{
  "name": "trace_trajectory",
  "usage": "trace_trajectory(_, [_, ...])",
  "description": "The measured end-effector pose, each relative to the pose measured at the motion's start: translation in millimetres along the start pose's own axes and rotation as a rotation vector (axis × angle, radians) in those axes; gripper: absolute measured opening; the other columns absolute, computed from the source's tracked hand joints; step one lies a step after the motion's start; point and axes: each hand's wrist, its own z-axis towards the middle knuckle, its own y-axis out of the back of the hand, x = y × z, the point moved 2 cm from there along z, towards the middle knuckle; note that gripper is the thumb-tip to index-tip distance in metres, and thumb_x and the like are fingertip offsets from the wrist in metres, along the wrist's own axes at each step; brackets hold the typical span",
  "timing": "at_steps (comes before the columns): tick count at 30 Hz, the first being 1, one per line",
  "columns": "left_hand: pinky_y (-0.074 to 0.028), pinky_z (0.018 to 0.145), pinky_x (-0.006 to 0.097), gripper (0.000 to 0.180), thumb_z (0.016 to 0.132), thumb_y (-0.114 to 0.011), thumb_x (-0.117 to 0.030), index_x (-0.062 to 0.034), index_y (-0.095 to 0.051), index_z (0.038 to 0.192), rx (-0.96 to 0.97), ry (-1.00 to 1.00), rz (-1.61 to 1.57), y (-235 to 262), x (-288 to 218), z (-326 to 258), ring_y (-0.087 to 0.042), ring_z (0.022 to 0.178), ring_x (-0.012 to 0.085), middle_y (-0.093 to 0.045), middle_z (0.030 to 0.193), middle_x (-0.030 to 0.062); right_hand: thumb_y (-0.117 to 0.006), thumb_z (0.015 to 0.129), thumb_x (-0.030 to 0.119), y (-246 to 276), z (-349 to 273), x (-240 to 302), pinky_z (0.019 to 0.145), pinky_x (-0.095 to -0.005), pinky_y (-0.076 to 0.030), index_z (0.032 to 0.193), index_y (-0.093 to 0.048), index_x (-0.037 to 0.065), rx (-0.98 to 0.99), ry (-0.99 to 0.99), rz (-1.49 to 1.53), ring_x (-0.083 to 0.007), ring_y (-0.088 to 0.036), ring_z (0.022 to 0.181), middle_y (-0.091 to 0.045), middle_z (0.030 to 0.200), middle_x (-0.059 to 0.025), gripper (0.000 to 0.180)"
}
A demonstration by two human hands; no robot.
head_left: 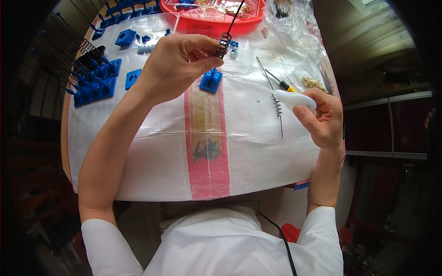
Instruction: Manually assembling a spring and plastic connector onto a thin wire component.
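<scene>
Left hand: we are pinching a black spring [223, 44] on a thin rod between the fingertips of our left hand [177, 64], raised over the table's far half.
Right hand: our right hand [322, 117] is gripping a white tool [294, 99], fingers clamped around it, near the table's right edge.
Nearby: a blue block [211, 80] is lying just below the spring.
Far edge: a red tray [216, 20] is crowding it.
Open room: the white sheet [138, 161] is lying bare toward us.
</scene>
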Motion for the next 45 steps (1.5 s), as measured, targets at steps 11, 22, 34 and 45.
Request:
trace_trajectory(11, [-0.054,0.074,0.025,0.018,0.085,-0.072,-0.006,-0.0047,-0.073,0.103,-0.001,-0.012,0.013,0.1,-1.9,-0.3,-0.066,0.079,0.0095,-0.072,0.087,0.0039,-0.071,0.084,0.011,-6.5,3.9,-2.4,0.045,-0.0176,-0.034,0.083,-0.067,-0.001,0.018,-0.005,-0.042,0.0003,-0.046,0.049,-0.057,0.059,0.0033,0.012])
trace_trajectory(22, [-0.054,0.074,0.024,0.017,0.085,-0.072,-0.007,-0.0049,-0.073,0.102,0.000,-0.010,0.007,0.5,-1.6,-0.5,-0.066,0.078,0.0097,-0.073,0.087,0.0039,-0.071,0.084,0.012,-6.2,4.0,-3.9,0.045,-0.0176,-0.032,0.083,-0.068,0.000,0.022,-0.002,-0.035,0.0008,-0.045,0.050,-0.056,0.060,0.0040,0.012])
trace_trajectory(34, [-0.054,0.075,0.025,0.018,0.085,-0.072,-0.006,-0.0050,-0.073,0.103,-0.009,-0.004,-0.008,0.0,-2.4,-0.8,-0.066,0.079,0.0096,-0.073,0.087,0.0036,-0.071,0.084,0.011,-7.3,4.3,-2.5,0.045,-0.0177,-0.032,0.084,-0.068,-0.001,0.019,-0.004,-0.038,0.0010,-0.045,0.050,-0.056,0.060,0.0041,0.012])
trace_trajectory(45, [-0.054,0.075,0.025,0.017,0.086,-0.072,-0.007,-0.0053,-0.073,0.103,0.001,-0.014,-0.008,0.0,-2.8,0.0,-0.066,0.079,0.0099,-0.073,0.087,0.0036,-0.072,0.084,0.011,-5.8,4.3,-3.7,0.045,-0.0177,-0.032,0.083,-0.068,-0.001,0.021,-0.003,-0.040,0.0011,-0.045,0.050,-0.056,0.060,0.0042,0.012])
